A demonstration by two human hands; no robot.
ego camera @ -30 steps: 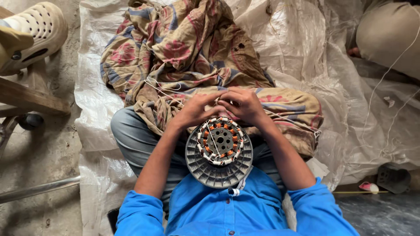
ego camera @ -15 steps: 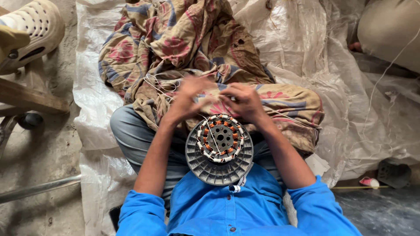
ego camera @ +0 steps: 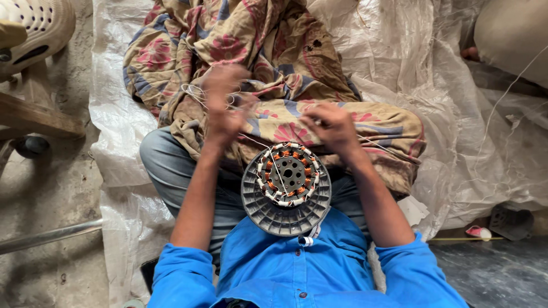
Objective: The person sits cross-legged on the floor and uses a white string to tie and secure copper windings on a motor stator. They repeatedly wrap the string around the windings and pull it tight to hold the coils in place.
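Stator windings of copper, set in a round grey ribbed motor housing [ego camera: 285, 194], are seen resting upright in the lap, against the blue shirt [ego camera: 297, 268]. A thin wire [ego camera: 274, 165] is drawn up from the coils toward the hands. The right hand [ego camera: 331, 128] is held just above the housing's upper rim, fingers curled in a pinch, seemingly on the wire, though the grip cannot be made out for certain. The left hand [ego camera: 225, 105] is raised higher and blurred; loops of pale wire [ego camera: 197, 94] are seen beside it, but how far it is closed cannot be told. Beyond the hands, a flowered cloth [ego camera: 274, 51] is draped over the knees, upon a white plastic sheet [ego camera: 434, 85]. A perforated cream plastic chair [ego camera: 40, 28] stands at the far left.
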